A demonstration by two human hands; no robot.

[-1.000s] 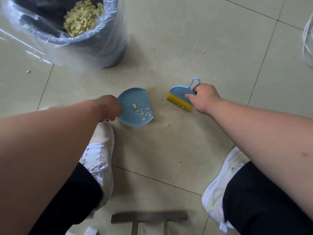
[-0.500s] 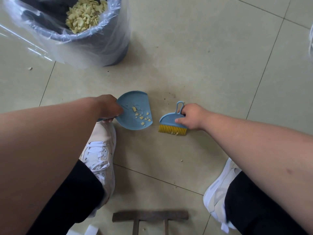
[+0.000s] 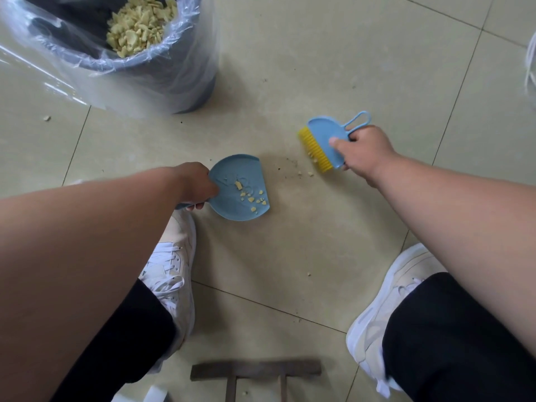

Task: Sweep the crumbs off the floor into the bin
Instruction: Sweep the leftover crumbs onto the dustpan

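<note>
My left hand (image 3: 195, 183) grips the handle of a small blue dustpan (image 3: 229, 208) that rests flat on the tiled floor, its open edge facing right. Several yellow crumbs (image 3: 251, 196) lie inside it. My right hand (image 3: 363, 151) holds a blue hand brush (image 3: 326, 134) with yellow bristles, off to the right of the pan and apart from it. A few loose crumbs (image 3: 304, 172) and some dark specks sit on the floor between brush and pan. The bin (image 3: 185, 68), lined with a clear plastic bag, stands at the upper left with a heap of yellow crumbs in it.
My two white shoes (image 3: 174, 274) (image 3: 385, 309) flank the floor patch below the pan. One stray crumb (image 3: 47, 118) lies left of the bin and another (image 3: 309, 274) between my feet. A wooden piece (image 3: 255, 369) lies at the bottom edge.
My right hand has swung the brush away from the pan's edge, up and to the right. The dustpan and my left hand have stayed in place.
</note>
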